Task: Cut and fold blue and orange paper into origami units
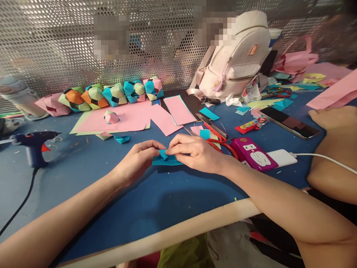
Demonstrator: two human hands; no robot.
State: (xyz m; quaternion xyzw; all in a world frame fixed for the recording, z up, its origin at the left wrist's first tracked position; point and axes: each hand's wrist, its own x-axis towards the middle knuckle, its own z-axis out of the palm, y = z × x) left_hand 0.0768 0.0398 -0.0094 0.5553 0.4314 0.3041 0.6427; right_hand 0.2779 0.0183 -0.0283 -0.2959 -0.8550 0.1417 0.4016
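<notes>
Between both hands is a folded strip of blue paper [170,161], held just above the blue tabletop. My left hand [141,158] pinches its left end, thumb and fingers pressed together. On the right part, the fingertips of my right hand [192,150] grip the paper close to a small raised fold. Some of the strip is hidden behind my fingers. Just beyond the hands lie a small folded blue paper piece [122,139] and a folded pink-green piece [104,136]. Scissors with red handles [216,134] rest beyond my right hand.
Folded paper balls [115,93] stand in a row at the back, behind pink sheets [131,117]. A glue gun [36,145] is at left. A purple power socket [253,153], a phone [289,122] and a backpack [237,56] are right, near another person's arm [334,149].
</notes>
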